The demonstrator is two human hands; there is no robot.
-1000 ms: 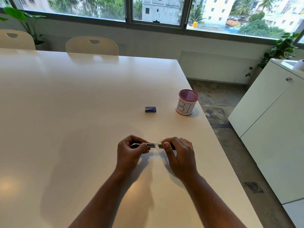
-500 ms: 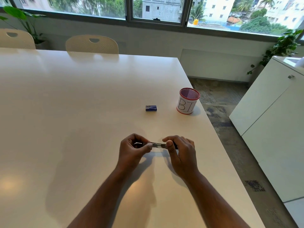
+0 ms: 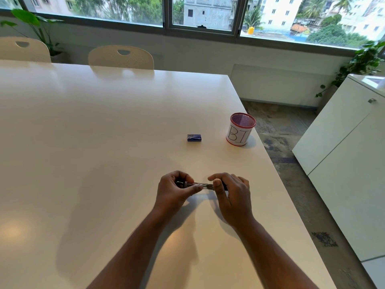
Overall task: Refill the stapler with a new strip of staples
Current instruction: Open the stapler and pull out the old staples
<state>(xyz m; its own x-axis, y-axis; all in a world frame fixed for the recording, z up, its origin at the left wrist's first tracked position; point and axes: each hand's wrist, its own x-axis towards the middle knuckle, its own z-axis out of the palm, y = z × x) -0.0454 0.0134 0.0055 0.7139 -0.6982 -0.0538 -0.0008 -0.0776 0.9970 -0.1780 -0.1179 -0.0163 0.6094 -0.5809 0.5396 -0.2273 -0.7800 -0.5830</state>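
Observation:
A small metal stapler (image 3: 205, 185) is held level just above the white table (image 3: 83, 142), between both hands. My left hand (image 3: 174, 191) grips its left end, thumb pressed along the top. My right hand (image 3: 233, 195) pinches the right end with thumb and fingers. Only a short silver middle section shows; the rest is hidden by my fingers. A small blue staple box (image 3: 194, 137) lies on the table farther away, apart from both hands.
A white mesh cup with a red rim (image 3: 239, 130) stands near the table's right edge, right of the box. Two beige chairs (image 3: 120, 57) sit at the far side. A white cabinet (image 3: 343, 153) stands to the right across the floor.
Both hands stay on the stapler in about the same place. The fingers have shifted slightly on it; the view has tilted a little.

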